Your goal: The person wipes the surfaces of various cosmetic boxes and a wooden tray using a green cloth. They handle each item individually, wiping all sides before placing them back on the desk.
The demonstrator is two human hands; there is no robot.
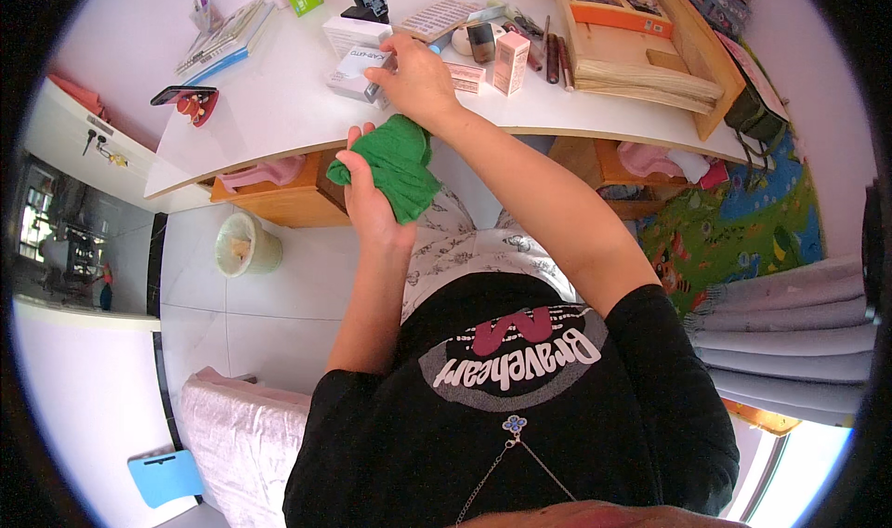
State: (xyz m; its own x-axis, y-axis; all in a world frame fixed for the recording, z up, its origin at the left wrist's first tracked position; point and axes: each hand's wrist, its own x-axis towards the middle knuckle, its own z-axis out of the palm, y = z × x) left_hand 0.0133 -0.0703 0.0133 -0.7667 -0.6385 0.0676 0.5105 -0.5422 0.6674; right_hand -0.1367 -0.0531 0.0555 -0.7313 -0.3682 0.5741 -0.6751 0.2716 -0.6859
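My left hand (pixel 369 200) holds a crumpled green cloth (pixel 401 165) just in front of the white desk's near edge. Above the desk top, my right hand (pixel 421 78) has its thumb and fingers on the right side of a small white and grey box (pixel 355 75). Directly behind that box lies another white box (pixel 355 34). To the right of my right hand are a flat pink box (pixel 467 78), an upright pink box (pixel 511 64) and a bottle with a dark front (pixel 481 43). The fingertips on the box are partly hidden.
A wooden organizer (pixel 641 85) stands at the right of the desk (pixel 279 120), beside several cosmetic tubes (pixel 552 59). At the left are a phone (pixel 182 94) on a red stand and a stack of books (pixel 226 43). A lined waste bin (pixel 247 245) stands on the floor.
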